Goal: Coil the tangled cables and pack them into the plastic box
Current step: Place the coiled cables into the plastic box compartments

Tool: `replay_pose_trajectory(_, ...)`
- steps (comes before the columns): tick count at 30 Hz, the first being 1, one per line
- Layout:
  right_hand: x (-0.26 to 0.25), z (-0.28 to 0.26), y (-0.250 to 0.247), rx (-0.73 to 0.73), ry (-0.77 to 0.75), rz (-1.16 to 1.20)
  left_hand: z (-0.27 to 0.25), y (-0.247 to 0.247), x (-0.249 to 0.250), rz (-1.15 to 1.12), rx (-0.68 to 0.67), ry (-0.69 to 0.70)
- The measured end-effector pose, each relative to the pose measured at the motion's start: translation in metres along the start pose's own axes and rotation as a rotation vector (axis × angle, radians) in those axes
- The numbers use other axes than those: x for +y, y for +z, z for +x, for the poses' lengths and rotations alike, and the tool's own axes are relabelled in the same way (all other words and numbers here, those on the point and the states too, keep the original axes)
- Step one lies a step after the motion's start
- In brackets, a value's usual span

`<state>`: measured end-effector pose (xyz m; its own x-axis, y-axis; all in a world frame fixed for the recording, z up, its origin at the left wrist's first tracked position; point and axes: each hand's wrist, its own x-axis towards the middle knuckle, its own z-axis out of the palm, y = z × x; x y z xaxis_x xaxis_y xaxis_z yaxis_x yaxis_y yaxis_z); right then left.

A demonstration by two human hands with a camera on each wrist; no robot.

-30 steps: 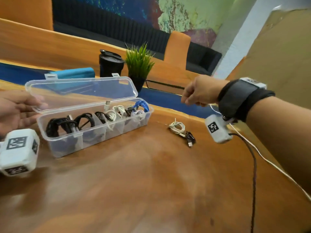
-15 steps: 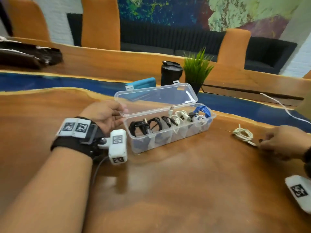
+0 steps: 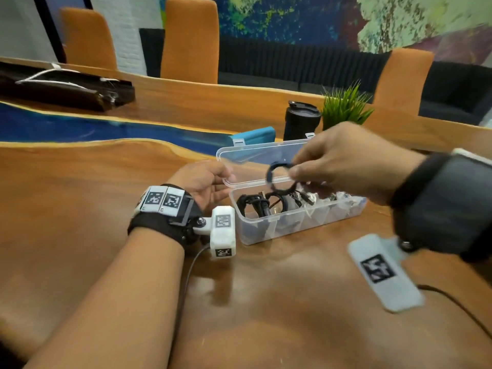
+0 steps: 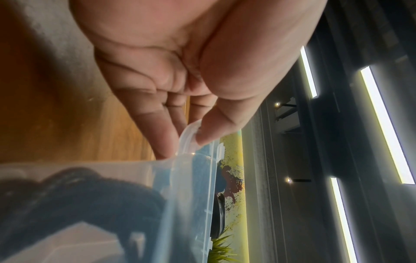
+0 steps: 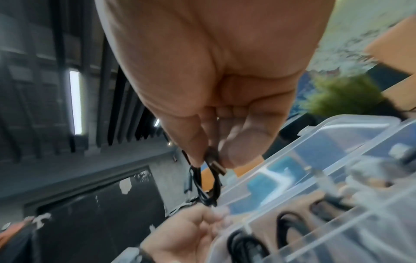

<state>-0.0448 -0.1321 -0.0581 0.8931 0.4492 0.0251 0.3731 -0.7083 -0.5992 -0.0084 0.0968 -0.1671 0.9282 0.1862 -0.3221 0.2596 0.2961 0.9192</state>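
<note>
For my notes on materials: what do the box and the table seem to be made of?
Box: clear, slightly cloudy plastic, probably thin and glossy; the cables inside show through its walls. Table: looks like varnished wood, with brown grain and soft reflections, plus a glossy blue strip, possibly resin.

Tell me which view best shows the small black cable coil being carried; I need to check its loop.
The head view: the black cable coil shows as an open ring in the right hand, above the plastic box. The right wrist view sees it edge-on and blurred. The left wrist view misses it.

Black coiled cable (image 3: 280,179) above open (clear) box (image 3: 292,227)
</note>
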Motion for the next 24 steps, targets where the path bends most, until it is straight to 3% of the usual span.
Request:
replay_pose_trajectory(5,-0.023,0.041,0.051,-0.165,-0.031,-0.499,-0.001,0.002,0.001,0.012,-0.026,0.008)
replay_pose_trajectory(8,-0.032,0.051,0.068,-0.151,-0.119,-0.736,0.003,0.002,0.0,0.031,-0.039,0.001)
replay_pose_trajectory(13,-0.038,0.046,0.078,-0.127,-0.251,-0.77,0.026,-0.005,-0.006,0.061,-0.058,-0.046)
replay_pose_trajectory(16,-0.024,0.038,0.061,-0.09,-0.306,-0.672,0.032,-0.007,-0.006,0.081,-0.037,-0.063)
replay_pose_trajectory(18,-0.001,0.028,0.03,0.012,-0.241,-0.515,0.031,-0.007,-0.006,0.067,-0.043,-0.062)
replay_pose_trajectory(21,0.058,0.013,-0.027,0.221,0.009,-0.328,0.029,-0.006,-0.005,0.042,-0.049,-0.055)
replay_pose_trajectory(22,0.083,0.01,-0.045,0.263,0.096,-0.412,0.027,-0.006,-0.004,0.038,-0.044,-0.049)
replay_pose_trajectory(24,0.133,0.0,-0.067,0.191,0.29,-0.664,0.022,-0.004,-0.003,0.036,-0.04,-0.044)
